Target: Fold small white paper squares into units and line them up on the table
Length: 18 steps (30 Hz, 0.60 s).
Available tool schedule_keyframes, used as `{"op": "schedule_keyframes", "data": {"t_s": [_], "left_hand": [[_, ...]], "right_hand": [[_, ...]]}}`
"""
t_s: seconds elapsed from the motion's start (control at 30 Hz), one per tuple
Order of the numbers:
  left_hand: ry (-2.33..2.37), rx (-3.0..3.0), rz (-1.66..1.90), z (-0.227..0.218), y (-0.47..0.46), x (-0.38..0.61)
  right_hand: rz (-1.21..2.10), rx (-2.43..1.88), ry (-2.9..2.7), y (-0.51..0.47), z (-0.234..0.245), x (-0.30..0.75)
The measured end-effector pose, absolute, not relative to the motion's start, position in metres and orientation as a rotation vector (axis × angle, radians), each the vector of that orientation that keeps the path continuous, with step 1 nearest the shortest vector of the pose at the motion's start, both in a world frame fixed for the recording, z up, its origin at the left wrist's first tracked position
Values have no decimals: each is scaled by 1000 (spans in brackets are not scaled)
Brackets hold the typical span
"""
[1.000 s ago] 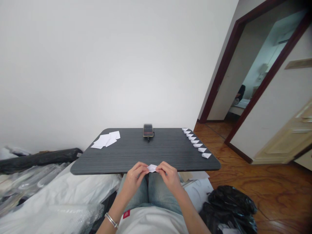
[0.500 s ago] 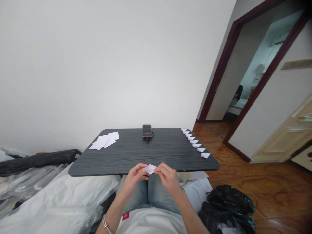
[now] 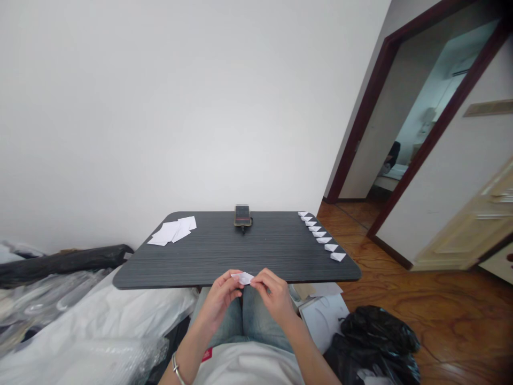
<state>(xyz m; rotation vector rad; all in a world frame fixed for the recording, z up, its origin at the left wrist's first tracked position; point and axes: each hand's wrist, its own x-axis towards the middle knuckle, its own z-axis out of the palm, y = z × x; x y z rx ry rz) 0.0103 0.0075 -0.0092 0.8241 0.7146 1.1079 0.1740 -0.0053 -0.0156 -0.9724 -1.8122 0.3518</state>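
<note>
A small folded piece of white paper (image 3: 242, 278) is pinched between my left hand (image 3: 218, 299) and my right hand (image 3: 272, 297), just above the front edge of the dark grey wood-grain table (image 3: 240, 256). Both hands hold it over my lap. A row of several folded white paper pieces (image 3: 320, 233) runs along the table's right side. Loose white paper squares (image 3: 171, 233) lie overlapping at the far left. A phone (image 3: 242, 215) with a dark cable stands at the back edge.
White plastic sheeting and bubble wrap (image 3: 92, 315) with a black roll (image 3: 60, 266) lie left of the table. A black plastic bag (image 3: 374, 342) sits on the wooden floor at right, beside papers (image 3: 323, 315). A doorway and a door stand at right.
The folded paper has shifted slightly left between my hands, and its shape now looks narrower. My fingers have shifted their hold on it.
</note>
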Motion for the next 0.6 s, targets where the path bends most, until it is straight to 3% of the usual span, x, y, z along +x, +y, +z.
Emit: {"op": "schedule_keyframes", "data": {"t_s": [0.27,0.6], "left_hand": [[807,963,1163,-2,5,10],[817,1099,1134,-8,5,15]], "right_hand": [[665,-897,-1514,-6,-15,171],[1521,-864,-1152,1,-27,166]]}}
